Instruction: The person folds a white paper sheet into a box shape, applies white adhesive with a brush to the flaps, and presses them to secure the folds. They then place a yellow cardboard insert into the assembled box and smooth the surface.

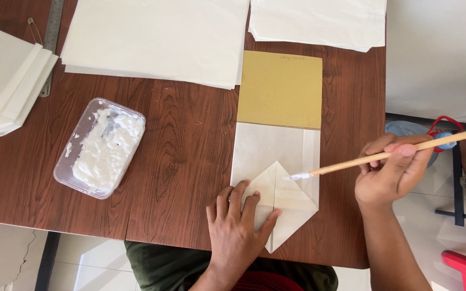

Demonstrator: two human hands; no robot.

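Observation:
My left hand [239,223] lies flat on the lower left part of a folded white paper sheet [268,148], pressing it to the brown wooden table [184,134]. The paper's bottom is folded into a diamond shape with a pointed flap. A tan cardboard template [280,89] sticks out of the paper's upper end. My right hand [392,170] grips a thin wooden brush [384,156]. Its white, paste-laden tip touches the folded flap near the middle.
A clear plastic tub of white paste [101,146] sits left of the work. Stacks of white paper [157,37] lie along the far edge, with folded pieces [6,78] and a metal ruler [51,37] at far left. The table's right edge is close to my right hand.

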